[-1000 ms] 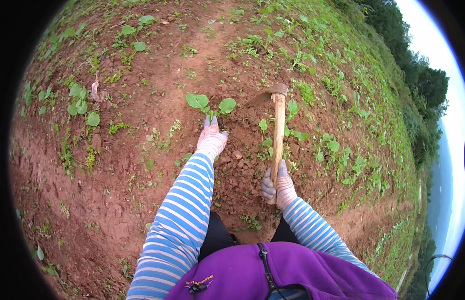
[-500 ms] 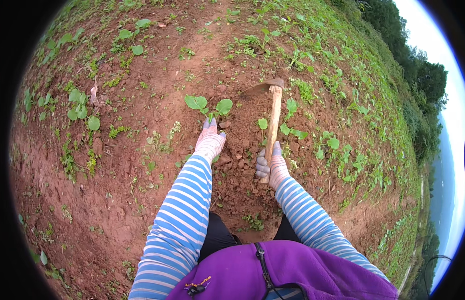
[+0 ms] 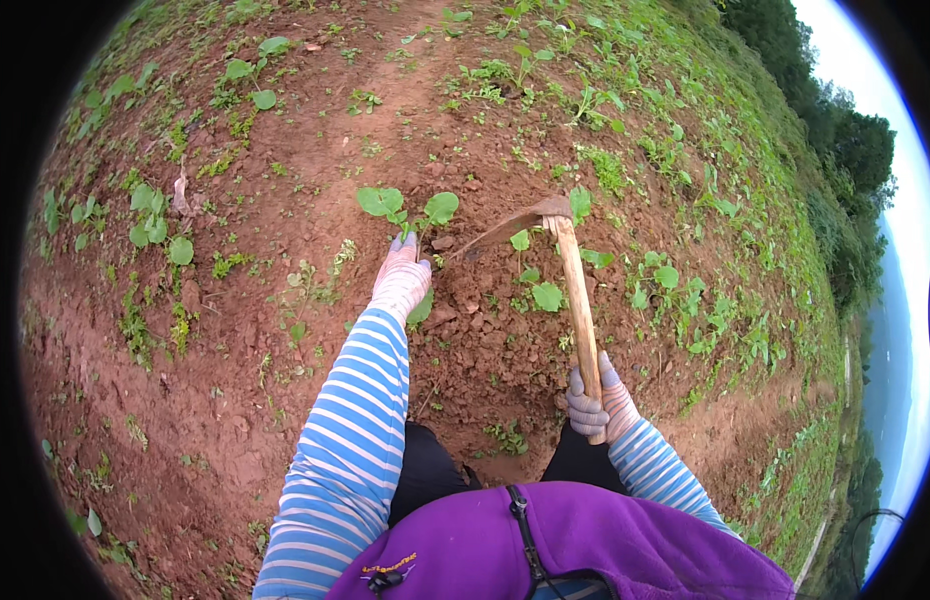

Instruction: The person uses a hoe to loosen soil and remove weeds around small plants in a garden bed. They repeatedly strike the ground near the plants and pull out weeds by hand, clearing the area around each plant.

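My left hand (image 3: 402,278), in a pale glove with grey fingertips, closes its fingers low around a broad-leaved green seedling (image 3: 383,203). Leaves spread above the fingertips; the roots are hidden. My right hand (image 3: 597,400), gloved the same way, grips the lower end of a short hoe's wooden handle (image 3: 576,300). The hoe's rusty blade (image 3: 510,224) points left at the far end, its tip low over the loose soil, a little right of the seedling. Another small plant (image 3: 545,294) stands in the soil just left of the handle.
Crumbly red-brown soil (image 3: 485,345) lies between my hands. Several leafy plants (image 3: 150,222) grow at the left, and denser greenery (image 3: 685,290) covers the slope at the right. A small weed (image 3: 507,438) sits between my knees. Trees (image 3: 855,160) stand beyond at far right.
My right hand has drawn back toward my body and to the right, and the hoe blade has come nearer and leftward, close to the seedling. My left hand has shifted slightly left.
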A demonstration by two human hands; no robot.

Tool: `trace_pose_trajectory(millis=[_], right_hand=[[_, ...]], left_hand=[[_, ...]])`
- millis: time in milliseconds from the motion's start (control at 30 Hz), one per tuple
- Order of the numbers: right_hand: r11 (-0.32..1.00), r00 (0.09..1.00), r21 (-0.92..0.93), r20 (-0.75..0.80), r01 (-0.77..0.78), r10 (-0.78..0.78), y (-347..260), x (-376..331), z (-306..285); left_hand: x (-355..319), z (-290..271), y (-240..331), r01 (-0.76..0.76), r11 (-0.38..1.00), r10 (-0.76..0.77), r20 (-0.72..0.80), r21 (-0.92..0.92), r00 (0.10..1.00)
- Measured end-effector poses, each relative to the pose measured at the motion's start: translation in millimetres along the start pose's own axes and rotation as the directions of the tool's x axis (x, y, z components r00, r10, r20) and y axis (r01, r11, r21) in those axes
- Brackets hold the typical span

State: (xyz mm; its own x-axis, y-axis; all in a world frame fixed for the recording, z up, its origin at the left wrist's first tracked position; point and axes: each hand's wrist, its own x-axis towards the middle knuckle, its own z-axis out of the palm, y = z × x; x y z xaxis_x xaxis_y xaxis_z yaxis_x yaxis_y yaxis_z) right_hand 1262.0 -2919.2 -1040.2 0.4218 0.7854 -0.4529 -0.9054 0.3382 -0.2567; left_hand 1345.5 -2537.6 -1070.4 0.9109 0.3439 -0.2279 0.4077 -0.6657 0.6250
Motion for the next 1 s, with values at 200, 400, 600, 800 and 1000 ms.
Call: trace_pose_trajectory(millis=[200, 400, 600, 800, 1000], right_hand=[[0.998, 0.987, 0.057, -0.159, -0.013, 0.022, 21.3, 56.9, -5.1], [0.964, 0.968, -0.242, -0.193, 0.11, -0.159, 17.2, 64.7, 27.1], [0.823, 0.877, -0.546, -0.306, 0.156, -0.369, 9.7, 93.7, 50.5], [0.536, 0.807, -0.821, -0.174, 0.198, -0.565, -13.0, 128.9, 71.8], [0.566, 0.862, -0.799, -0.128, 0.203, -0.491, -74.3, 237.2, 127.0]], left_hand=[[2.8, 3.0, -13.0, -0.072, 0.996, 0.071, 0.022, 0.05, 0.997], [3.5, 5.2, -17.6, -0.072, 0.997, 0.069, 0.067, 0.04, 0.995], [7.4, 9.6, -24.5, -0.046, 0.998, 0.044, -0.04, -0.042, 0.998], [-0.8, 12.5, -3.6, -0.066, 0.996, 0.062, 0.063, 0.056, 0.996], [-17.0, 6.9, 25.9, -0.082, 0.99, 0.052, 0.237, 0.119, 0.97]])
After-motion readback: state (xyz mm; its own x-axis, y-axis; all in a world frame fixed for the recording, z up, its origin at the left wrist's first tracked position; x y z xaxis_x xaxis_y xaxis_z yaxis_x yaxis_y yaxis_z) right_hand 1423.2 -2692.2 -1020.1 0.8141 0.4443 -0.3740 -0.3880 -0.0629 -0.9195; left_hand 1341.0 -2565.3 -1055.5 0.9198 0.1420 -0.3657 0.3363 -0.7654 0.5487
